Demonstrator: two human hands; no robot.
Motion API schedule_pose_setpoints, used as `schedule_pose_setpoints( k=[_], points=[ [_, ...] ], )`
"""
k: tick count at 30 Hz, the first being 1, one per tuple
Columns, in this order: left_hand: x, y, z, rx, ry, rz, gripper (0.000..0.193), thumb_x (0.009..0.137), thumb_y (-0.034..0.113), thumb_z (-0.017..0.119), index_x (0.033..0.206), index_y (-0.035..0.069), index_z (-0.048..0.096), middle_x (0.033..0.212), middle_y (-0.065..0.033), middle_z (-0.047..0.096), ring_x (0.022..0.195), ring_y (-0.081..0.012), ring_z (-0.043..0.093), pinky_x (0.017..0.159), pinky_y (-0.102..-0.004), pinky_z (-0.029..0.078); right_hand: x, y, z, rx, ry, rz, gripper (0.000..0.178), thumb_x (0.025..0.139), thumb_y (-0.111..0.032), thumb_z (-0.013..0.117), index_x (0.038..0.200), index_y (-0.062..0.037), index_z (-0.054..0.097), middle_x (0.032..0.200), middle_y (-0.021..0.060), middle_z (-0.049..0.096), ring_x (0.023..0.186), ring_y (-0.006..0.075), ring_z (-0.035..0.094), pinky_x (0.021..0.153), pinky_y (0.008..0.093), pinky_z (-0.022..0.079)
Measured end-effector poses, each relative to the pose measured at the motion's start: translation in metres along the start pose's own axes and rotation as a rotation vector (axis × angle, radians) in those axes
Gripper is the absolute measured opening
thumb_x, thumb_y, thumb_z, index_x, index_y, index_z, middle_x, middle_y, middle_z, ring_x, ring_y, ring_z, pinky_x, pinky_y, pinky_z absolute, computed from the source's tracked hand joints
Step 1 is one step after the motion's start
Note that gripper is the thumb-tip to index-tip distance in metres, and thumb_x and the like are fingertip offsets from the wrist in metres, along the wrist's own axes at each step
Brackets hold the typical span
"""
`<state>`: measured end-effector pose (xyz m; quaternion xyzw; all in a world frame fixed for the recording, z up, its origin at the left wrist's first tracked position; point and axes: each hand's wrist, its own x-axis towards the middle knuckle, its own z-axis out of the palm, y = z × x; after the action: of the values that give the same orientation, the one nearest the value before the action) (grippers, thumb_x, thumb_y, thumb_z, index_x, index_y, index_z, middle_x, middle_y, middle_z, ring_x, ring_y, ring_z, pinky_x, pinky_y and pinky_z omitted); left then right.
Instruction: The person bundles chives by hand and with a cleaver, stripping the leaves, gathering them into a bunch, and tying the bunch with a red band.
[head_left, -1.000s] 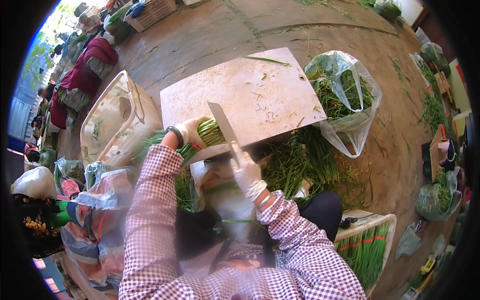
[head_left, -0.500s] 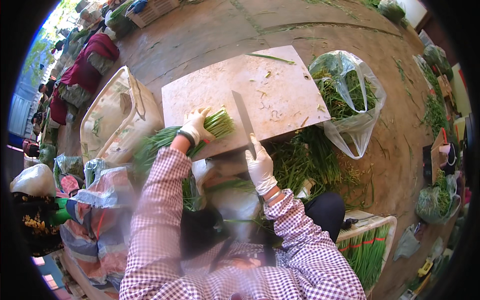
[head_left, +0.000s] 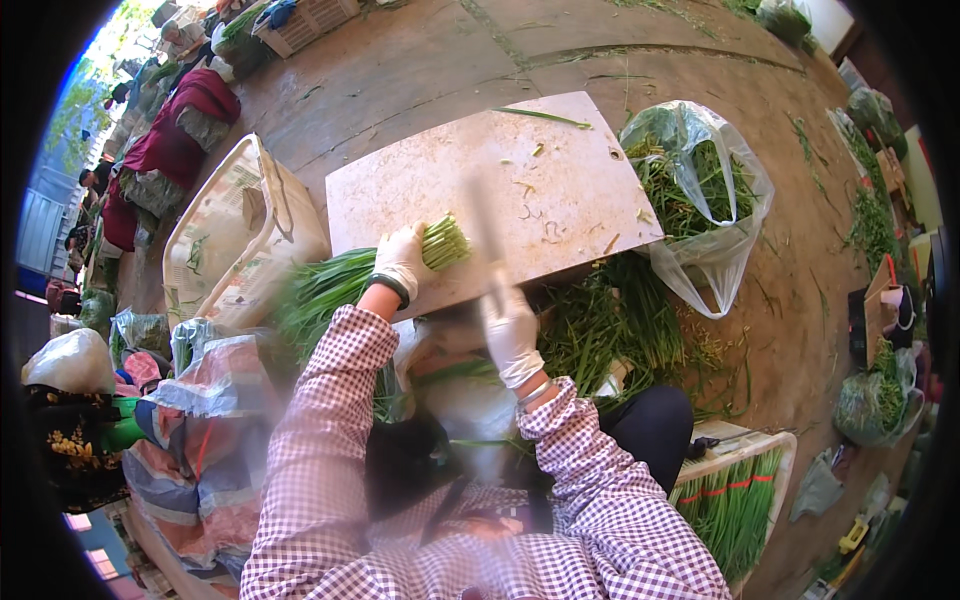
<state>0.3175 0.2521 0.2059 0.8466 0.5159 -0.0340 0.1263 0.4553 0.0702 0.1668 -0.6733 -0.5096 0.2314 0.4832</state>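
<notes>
My gloved left hand (head_left: 402,258) is closed round a bunch of chives (head_left: 445,240) lying on the white cutting board (head_left: 575,205). The pale cut ends point right, and the long green leaves trail off the board's left edge. In my gloved right hand (head_left: 512,335) is a long-bladed knife (head_left: 485,222), smeared by motion. Its blade points away from me, over the board just right of the cut ends. A few trimmed bits and a loose green stalk (head_left: 540,117) lie farther back on the board.
Left of the board stands a cream plastic basket (head_left: 225,235). A clear plastic bag (head_left: 700,180) of green trimmings sits at its right. Loose greens (head_left: 620,320) are heaped below the board's near edge. A crate (head_left: 785,455) of red-banded green bundles stands at lower right.
The knife has shifted left toward the stalk ends, its blade now blurred. My left hand's fingers have drawn in more closely round the bunch, with the stalk ends more tightly gathered.
</notes>
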Motion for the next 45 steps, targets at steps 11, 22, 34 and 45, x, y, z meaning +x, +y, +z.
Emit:
schedule_pose_setpoints(
  k=[11,22,34,45],
  points=[
    [-0.016,-0.005,-0.001,0.072,0.065,0.081,0.086,0.057,0.044,0.087,0.129,0.01,0.054,0.111,-0.0177,0.066,0.109,-0.0352,0.06,0.106,-0.0503,0.036,0.009,-0.014,-0.016,-0.072,-0.193,0.029,0.047,0.09,-0.012,0.066,0.136,-0.0079,0.058,0.123,0.023,0.065,0.108,0.0363,0.066,0.091,0.0388,0.055],
    [-0.02,-0.023,-0.003,-0.021,0.059,0.046,0.076,0.057,0.026,0.084,0.126,0.01,0.054,0.11,-0.016,0.064,0.11,-0.0351,0.059,0.109,-0.0527,0.033,-0.005,0.005,-0.005,0.13,0.081,0.024,0.05,0.092,-0.012,0.063,0.141,-0.0043,0.052,0.12,0.0236,0.064,0.106,0.036,0.065,0.091,0.039,0.052],
    [-0.015,-0.01,0.021,-0.009,0.163,0.046,0.104,0.055,0.031,0.09,0.144,0.01,0.04,0.129,-0.0193,0.055,0.122,-0.0388,0.05,0.111,-0.0494,0.035,0.003,0.014,0.0,-0.056,0.023,0.102,0.051,0.093,-0.017,0.065,0.142,-0.0117,0.052,0.127,0.0227,0.063,0.107,0.0367,0.066,0.089,0.0394,0.055],
    [-0.011,-0.012,0.02,0.117,-0.056,-0.08,0.077,0.059,0.039,0.087,0.123,0.011,0.054,0.115,-0.0153,0.061,0.111,-0.0342,0.059,0.102,-0.0491,0.041,0.053,0.079,-0.007,-0.833,0.008,-0.078,0.054,0.087,-0.022,0.063,0.14,-0.0183,0.055,0.093,0.0111,0.064,0.086,0.0279,0.064,0.073,0.0416,0.053]
  ],
)
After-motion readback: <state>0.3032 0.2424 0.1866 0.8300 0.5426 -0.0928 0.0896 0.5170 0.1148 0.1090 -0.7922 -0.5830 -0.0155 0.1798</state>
